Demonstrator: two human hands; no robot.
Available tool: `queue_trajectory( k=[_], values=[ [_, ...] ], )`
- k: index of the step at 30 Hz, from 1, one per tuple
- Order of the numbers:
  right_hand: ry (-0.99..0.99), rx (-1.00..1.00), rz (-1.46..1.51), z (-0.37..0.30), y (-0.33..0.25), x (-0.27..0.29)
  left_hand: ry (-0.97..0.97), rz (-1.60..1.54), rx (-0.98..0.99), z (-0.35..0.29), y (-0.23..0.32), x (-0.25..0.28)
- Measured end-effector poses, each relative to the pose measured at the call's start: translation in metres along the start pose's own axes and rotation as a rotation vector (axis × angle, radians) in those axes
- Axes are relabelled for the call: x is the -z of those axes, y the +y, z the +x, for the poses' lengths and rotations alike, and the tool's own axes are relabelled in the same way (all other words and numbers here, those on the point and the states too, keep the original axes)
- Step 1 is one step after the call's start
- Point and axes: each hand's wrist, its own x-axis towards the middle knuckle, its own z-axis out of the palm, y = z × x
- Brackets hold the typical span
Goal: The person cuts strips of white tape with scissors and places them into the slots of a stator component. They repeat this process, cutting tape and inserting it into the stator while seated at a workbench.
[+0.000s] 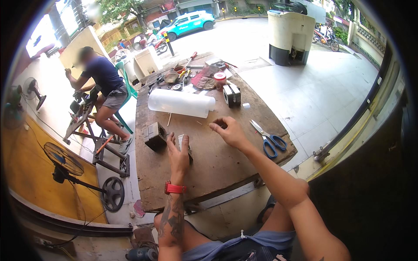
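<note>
My left hand (177, 158), below a red wristwatch (175, 188), is around a small dark block with a pale top (190, 153); my thumb and fingers lie along it and hide most of it. Left of this hand sits another squarish dark metal block (155, 137) with a grey top. My right hand (228, 131) hovers over the middle of the table, thumb and fingers curled together; anything between them is too small or hidden to make out. Right of it lie scissors (269, 140) with blue handles. Beyond both hands is a translucent white plastic roll (180, 103) on its side.
At the far end of the wooden table (217, 174) are a dark coil-like block with white bands (231, 95), a red-and-white jar (220, 80), a reddish cloth (204, 78) and several tools. A co-worker (102, 78) sits at a bench left. Standing fan (65, 163) at left.
</note>
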Motion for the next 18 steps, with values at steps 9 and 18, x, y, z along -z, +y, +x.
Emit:
queue_trajectory(
  k=[9, 18],
  values=[
    [0.072, -0.197, 0.477, 0.12, -0.035, -0.057, 0.046, -0.431, -0.167, -0.028, -0.005, 0.048],
    [-0.071, 0.255, 0.7, 0.029, -0.156, 0.07, 0.112, -0.385, -0.358, 0.006, 0.021, 0.074]
  ],
)
